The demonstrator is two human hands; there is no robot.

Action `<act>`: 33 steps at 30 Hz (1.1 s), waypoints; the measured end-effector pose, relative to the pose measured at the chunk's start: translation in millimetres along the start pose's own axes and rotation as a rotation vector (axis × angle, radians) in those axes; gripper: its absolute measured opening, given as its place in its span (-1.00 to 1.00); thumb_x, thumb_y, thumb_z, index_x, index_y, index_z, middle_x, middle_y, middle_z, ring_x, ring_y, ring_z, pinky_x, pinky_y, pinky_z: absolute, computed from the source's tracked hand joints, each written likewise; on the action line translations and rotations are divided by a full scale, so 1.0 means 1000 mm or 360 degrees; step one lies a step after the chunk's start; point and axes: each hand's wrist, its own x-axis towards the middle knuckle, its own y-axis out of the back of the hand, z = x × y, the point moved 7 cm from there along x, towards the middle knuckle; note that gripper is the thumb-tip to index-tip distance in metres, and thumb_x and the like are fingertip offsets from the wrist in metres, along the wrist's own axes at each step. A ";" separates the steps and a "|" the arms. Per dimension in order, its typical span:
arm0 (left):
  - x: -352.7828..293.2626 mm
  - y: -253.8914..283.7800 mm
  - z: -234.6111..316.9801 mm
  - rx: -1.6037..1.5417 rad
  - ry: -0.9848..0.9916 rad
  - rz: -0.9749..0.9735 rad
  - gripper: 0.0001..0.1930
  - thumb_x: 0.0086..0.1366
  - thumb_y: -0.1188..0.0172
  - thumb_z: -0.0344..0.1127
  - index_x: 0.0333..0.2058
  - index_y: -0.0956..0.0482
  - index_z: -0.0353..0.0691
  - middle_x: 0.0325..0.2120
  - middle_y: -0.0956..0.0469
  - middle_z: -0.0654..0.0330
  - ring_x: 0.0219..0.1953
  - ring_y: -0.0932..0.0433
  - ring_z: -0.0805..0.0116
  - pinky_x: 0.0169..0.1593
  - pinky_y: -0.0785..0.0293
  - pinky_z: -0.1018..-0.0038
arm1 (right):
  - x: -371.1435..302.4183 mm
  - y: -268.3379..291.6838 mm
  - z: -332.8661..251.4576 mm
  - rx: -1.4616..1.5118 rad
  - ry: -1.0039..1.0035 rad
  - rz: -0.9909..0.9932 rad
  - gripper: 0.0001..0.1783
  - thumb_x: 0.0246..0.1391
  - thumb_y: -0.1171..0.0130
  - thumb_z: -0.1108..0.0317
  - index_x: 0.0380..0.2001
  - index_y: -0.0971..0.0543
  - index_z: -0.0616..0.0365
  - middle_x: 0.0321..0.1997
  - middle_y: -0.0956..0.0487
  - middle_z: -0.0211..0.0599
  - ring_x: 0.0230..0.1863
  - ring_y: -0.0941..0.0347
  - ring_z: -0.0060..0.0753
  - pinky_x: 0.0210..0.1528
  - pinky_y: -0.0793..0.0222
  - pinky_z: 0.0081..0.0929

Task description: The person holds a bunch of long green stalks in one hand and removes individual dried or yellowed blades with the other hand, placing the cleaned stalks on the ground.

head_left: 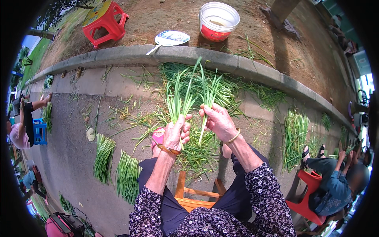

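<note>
My left hand [176,134] is closed round a small bunch of green chives [176,103], their leaf ends fanning upward. Just to its right, my right hand [219,121] pinches a thinner bunch of chives [208,91] between thumb and fingers, with pale stems hanging below. The two hands are close together but apart. Beyond them a large heap of chives [227,93] lies against the kerb. Below my hands, loose leaves and trimmings [199,152] cover the ground between my feet.
Two sorted bundles of chives [104,158] lie at left, another pile [296,136] at right. Past the concrete kerb [130,55] stand a red stool [104,25] and a white bucket [219,19], with a hand fan [172,38] on the kerb. Other people sit at both sides.
</note>
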 end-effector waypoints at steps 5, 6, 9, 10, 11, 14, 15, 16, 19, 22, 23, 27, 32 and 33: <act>0.007 0.002 -0.005 -0.0347 0.0046 -0.0232 -0.67 0.24 0.13 -0.21 -0.14 -0.28 -0.35 -0.64 -0.31 0.30 -0.69 -0.26 0.57 -0.68 -0.26 0.64 | 0.001 -0.006 0.002 0.0263 0.0036 -0.0115 -0.80 0.07 0.08 0.29 -0.32 -0.36 0.21 -0.47 -0.43 -0.38 -0.49 -0.37 -0.51 -0.42 -0.36 -0.51; 0.007 0.001 -0.005 -0.0369 0.0054 -0.0231 -0.68 0.24 0.13 -0.22 -0.14 -0.29 -0.34 -0.60 -0.33 0.28 -0.66 -0.29 0.53 -0.64 -0.30 0.61 | 0.001 -0.005 0.002 0.0292 0.0018 -0.0122 -0.80 0.07 0.08 0.30 -0.32 -0.36 0.21 -0.47 -0.43 -0.37 -0.48 -0.38 -0.49 -0.41 -0.37 -0.49; 0.008 0.001 -0.006 -0.0438 0.0023 -0.0313 -0.73 0.22 0.10 -0.27 -0.19 -0.34 -0.34 -0.47 -0.42 0.18 -0.49 -0.42 0.39 -0.51 -0.43 0.50 | 0.002 -0.002 0.006 0.0378 -0.0030 -0.0162 -0.83 0.07 0.10 0.35 -0.29 -0.34 0.21 -0.44 -0.43 -0.34 -0.45 -0.40 -0.43 -0.36 -0.41 -0.41; 0.008 0.001 -0.007 -0.0437 0.0028 -0.0329 -0.73 0.21 0.10 -0.27 -0.20 -0.34 -0.34 -0.47 -0.42 0.19 -0.49 -0.42 0.38 -0.51 -0.43 0.50 | 0.002 -0.001 0.007 0.0379 -0.0050 -0.0134 -0.83 0.07 0.10 0.35 -0.29 -0.34 0.21 -0.43 -0.43 -0.34 -0.44 -0.40 -0.42 -0.36 -0.41 -0.41; 0.009 0.000 -0.007 -0.0439 0.0037 -0.0348 -0.73 0.21 0.09 -0.27 -0.20 -0.35 -0.34 -0.47 -0.42 0.19 -0.48 -0.42 0.38 -0.50 -0.44 0.49 | 0.001 -0.001 0.007 0.0379 -0.0070 -0.0101 -0.82 0.07 0.10 0.35 -0.29 -0.34 0.21 -0.42 -0.43 -0.34 -0.43 -0.41 -0.41 -0.35 -0.40 -0.41; 0.009 -0.002 -0.010 -0.0366 0.0051 -0.0442 -0.73 0.20 0.06 -0.27 -0.22 -0.36 -0.36 -0.47 -0.42 0.19 -0.48 -0.41 0.40 -0.46 -0.45 0.49 | 0.003 0.004 0.009 0.0347 -0.0052 -0.0071 -0.80 0.05 0.06 0.33 -0.28 -0.36 0.21 -0.38 -0.46 -0.28 -0.39 -0.42 -0.38 -0.31 -0.41 -0.41; 0.008 -0.001 -0.011 -0.0330 0.0057 -0.0428 -0.72 0.20 0.06 -0.27 -0.21 -0.36 -0.36 -0.47 -0.42 0.19 -0.49 -0.41 0.41 -0.46 -0.45 0.50 | 0.003 0.005 0.009 0.0377 -0.0063 -0.0082 -0.80 0.05 0.06 0.32 -0.28 -0.36 0.21 -0.37 -0.46 -0.28 -0.39 -0.42 -0.37 -0.31 -0.41 -0.40; 0.009 0.000 -0.012 -0.0294 0.0063 -0.0415 -0.72 0.20 0.05 -0.27 -0.21 -0.36 -0.37 -0.47 -0.42 0.20 -0.49 -0.40 0.43 -0.45 -0.45 0.50 | 0.004 0.006 0.010 0.0407 -0.0074 -0.0093 -0.79 0.05 0.06 0.32 -0.28 -0.36 0.21 -0.37 -0.46 -0.27 -0.39 -0.42 -0.37 -0.30 -0.41 -0.39; 0.006 -0.005 -0.008 -0.0231 0.0065 -0.0426 -0.72 0.19 0.04 -0.28 -0.20 -0.34 -0.37 -0.45 -0.43 0.21 -0.50 -0.42 0.50 -0.46 -0.45 0.56 | 0.003 0.002 0.010 0.0460 -0.0109 -0.0137 -0.80 0.06 0.07 0.33 -0.28 -0.35 0.21 -0.40 -0.45 -0.29 -0.38 -0.42 -0.33 -0.31 -0.41 -0.38; 0.004 -0.007 -0.005 -0.0176 0.0041 -0.0407 -0.71 0.18 0.03 -0.28 -0.18 -0.34 -0.35 -0.45 -0.43 0.23 -0.52 -0.42 0.53 -0.48 -0.45 0.59 | 0.003 0.000 0.008 0.0512 -0.0097 -0.0190 -0.81 0.06 0.08 0.34 -0.29 -0.34 0.22 -0.43 -0.44 -0.30 -0.36 -0.43 -0.30 -0.31 -0.41 -0.36; 0.005 -0.006 -0.005 -0.0167 0.0034 -0.0389 -0.71 0.18 0.02 -0.28 -0.19 -0.34 -0.35 -0.46 -0.43 0.23 -0.52 -0.42 0.52 -0.49 -0.45 0.59 | 0.003 -0.001 0.006 0.0518 -0.0094 -0.0191 -0.81 0.06 0.08 0.34 -0.29 -0.34 0.22 -0.43 -0.44 -0.30 -0.35 -0.43 -0.29 -0.32 -0.42 -0.36; 0.003 -0.006 -0.004 -0.0168 0.0027 -0.0373 -0.73 0.17 0.00 -0.27 -0.21 -0.37 -0.33 -0.50 -0.42 0.25 -0.54 -0.41 0.52 -0.53 -0.43 0.61 | 0.004 -0.003 0.007 0.0522 -0.0074 -0.0224 -0.79 0.05 0.06 0.33 -0.28 -0.35 0.22 -0.41 -0.46 -0.29 -0.32 -0.42 -0.28 -0.25 -0.38 -0.33; 0.000 -0.010 -0.005 -0.0004 0.0011 -0.0321 -0.76 0.18 0.01 -0.26 -0.28 -0.39 -0.32 -0.54 -0.40 0.25 -0.61 -0.38 0.55 -0.67 -0.34 0.67 | 0.005 0.001 0.006 0.0462 -0.0060 -0.0162 -0.77 0.05 0.05 0.29 -0.26 -0.37 0.19 -0.37 -0.47 -0.31 -0.36 -0.41 -0.39 -0.24 -0.35 -0.35; -0.001 -0.012 -0.007 0.0008 -0.0007 -0.0278 -0.74 0.16 -0.02 -0.24 -0.27 -0.38 -0.32 -0.55 -0.41 0.28 -0.66 -0.38 0.62 -0.71 -0.30 0.74 | 0.004 0.002 0.005 0.0389 -0.0040 -0.0136 -0.76 0.04 0.04 0.29 -0.26 -0.38 0.19 -0.38 -0.47 -0.33 -0.37 -0.41 -0.41 -0.25 -0.36 -0.37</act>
